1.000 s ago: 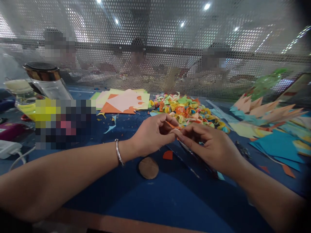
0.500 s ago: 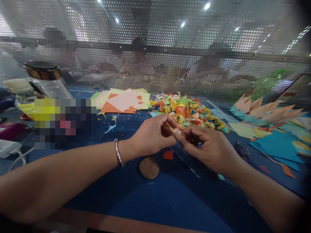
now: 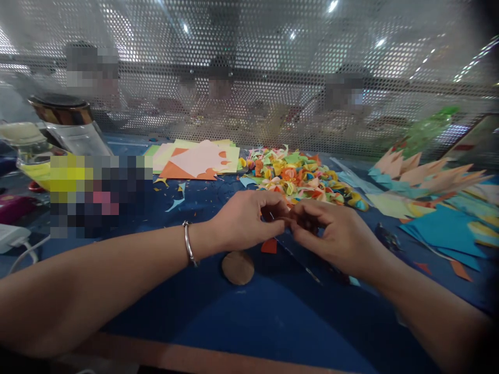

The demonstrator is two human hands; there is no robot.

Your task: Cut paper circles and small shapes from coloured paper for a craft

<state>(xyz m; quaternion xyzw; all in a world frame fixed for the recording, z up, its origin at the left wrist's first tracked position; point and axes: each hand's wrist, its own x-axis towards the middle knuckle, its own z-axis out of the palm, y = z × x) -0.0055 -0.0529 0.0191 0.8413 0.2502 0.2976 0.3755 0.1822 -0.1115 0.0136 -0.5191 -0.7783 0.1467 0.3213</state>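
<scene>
My left hand, with a silver bangle on the wrist, is closed in a pinch. Opposite it, my right hand pinches too, and the fingertips of both almost meet. Between them is a small paper piece, mostly covered by the fingers; its shape is unclear. Below the hands lie a red-orange paper scrap and a round brown disc. A thin stick-like tool rests slantwise under my right hand. Just behind the fingers spreads a heap of small folded colourful paper pieces.
Stacked paper sheets lie at the back left. Blue paper pieces and pointed peach paper shapes are on the right. A glass jar and a bottle stand left. Behind the table rises a perforated metal screen.
My left fingers have shifted slightly, and the small paper piece between my hands is now more covered. The round disc and the heap have stayed in place.
</scene>
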